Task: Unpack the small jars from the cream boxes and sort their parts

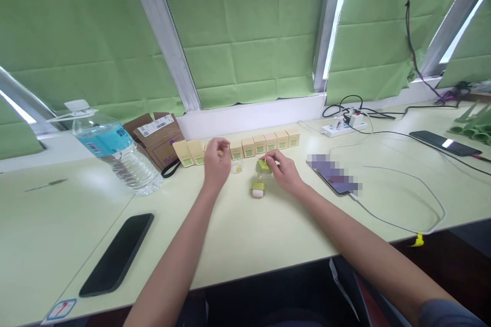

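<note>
My right hand (284,169) grips the green top of a small clear container (263,167) with thumb and fingers, at the middle of the table. My left hand (217,162) is raised in front of the row of boxes, its fingers curled in; whether a small thing sits between them I cannot make out. Between the hands lies a small clear piece with a yellow centre (238,167). Closer to me is a small green-topped piece with a pale pink-white block (258,190). Behind both hands, several small cream boxes with green windows (249,147) stand in a row, partly hidden by my left hand.
To the left stand a large water bottle (118,150), an opened brown carton (163,144) and a black phone (117,254). A second phone (333,174) with a white cable lies right of my right hand. A power strip (344,126), cables and another phone (445,143) are farther right.
</note>
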Demonstrator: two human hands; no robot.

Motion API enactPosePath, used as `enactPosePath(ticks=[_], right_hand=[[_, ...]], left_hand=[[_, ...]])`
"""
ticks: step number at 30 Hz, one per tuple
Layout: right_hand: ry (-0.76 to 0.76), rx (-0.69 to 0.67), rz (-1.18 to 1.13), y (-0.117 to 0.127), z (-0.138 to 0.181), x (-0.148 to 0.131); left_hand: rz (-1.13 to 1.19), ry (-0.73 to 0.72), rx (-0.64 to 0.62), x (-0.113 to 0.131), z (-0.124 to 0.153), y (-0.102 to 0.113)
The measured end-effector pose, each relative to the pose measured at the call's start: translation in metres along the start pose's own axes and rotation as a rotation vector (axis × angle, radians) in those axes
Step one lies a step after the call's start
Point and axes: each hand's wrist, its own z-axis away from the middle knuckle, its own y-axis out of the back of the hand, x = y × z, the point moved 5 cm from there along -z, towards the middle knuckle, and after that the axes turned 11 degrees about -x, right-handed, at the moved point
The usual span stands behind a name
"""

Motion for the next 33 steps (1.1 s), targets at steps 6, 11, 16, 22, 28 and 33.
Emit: enactPosePath(ticks=[6, 11, 16, 22, 28, 33], right_hand=[[0.04, 0.019, 0.057, -0.001, -0.002, -0.003], [0.101, 0.034, 0.133, -0.001, -0.003, -0.007], [0.116, 0.027, 0.138, -0.002, -0.002, -0.008], [0.14, 0.06, 0.122, -0.001, -0.002, -0.009], [0.135, 0.097, 0.133, 0.001, -0.001, -0.007], [0.15, 0.09, 0.108, 0.001, -0.001, -0.009]], left_hand=[[-0.021, -0.046, -0.328, 0.024, 0.037, -0.047], [-0.004, 0.02, -0.483, 0.008, 0.053, -0.051], [0.09, 0.074, -0.517, 0.005, 0.056, -0.052], [0.131, 0.077, -0.561, 0.015, 0.064, -0.061], [0.22, 0.124, -0.572, 0.019, 0.066, -0.06], [0.278, 0.14, -0.544, 0.018, 0.066, -0.059]])
